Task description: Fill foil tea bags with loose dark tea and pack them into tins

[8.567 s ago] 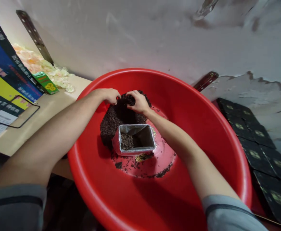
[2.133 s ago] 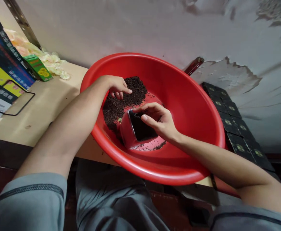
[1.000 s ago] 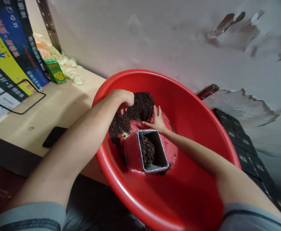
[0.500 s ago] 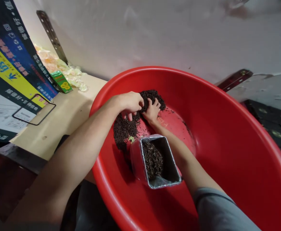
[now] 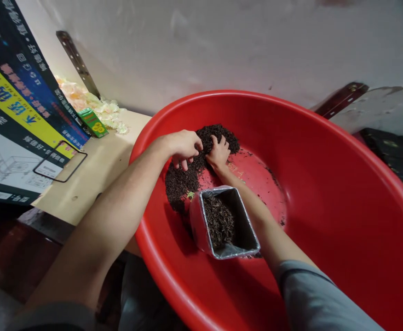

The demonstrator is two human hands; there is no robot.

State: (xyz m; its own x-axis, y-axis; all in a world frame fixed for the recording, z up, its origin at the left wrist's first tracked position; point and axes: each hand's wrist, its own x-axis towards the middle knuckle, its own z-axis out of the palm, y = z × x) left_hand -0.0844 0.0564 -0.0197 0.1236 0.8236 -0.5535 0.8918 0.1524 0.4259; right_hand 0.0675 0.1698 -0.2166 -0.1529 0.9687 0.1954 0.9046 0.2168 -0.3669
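Observation:
Dark loose tea leaves (image 5: 184, 181) lie heaped against the far left side of a large red basin (image 5: 325, 184). Over the heap hangs my left hand (image 5: 184, 149), its fingers loosely bent and apart, with nothing visible in them. My right hand (image 5: 218, 152) rests at the heap's inner edge, fingers spread and touching the leaves. In front of my wrists, a foil-lined rectangular container (image 5: 196, 220) stands tilted in the basin. More of the same leaves (image 5: 218, 223) partly fill it. A small yellowish patterned spot (image 5: 190, 195) shows beside it, too small to make out.
Left of the basin, a wooden board (image 5: 94, 179) bears a large printed box (image 5: 29, 115), a small green packet (image 5: 94, 123) and pale flowers (image 5: 108, 112). A wall with metal brackets (image 5: 342, 101) rises behind. Dark boxes (image 5: 394, 156) stand at the right.
The camera view has shifted slightly. My left hand has moved a little left, away from my right hand. My right hand stays at the heap with fingers spread.

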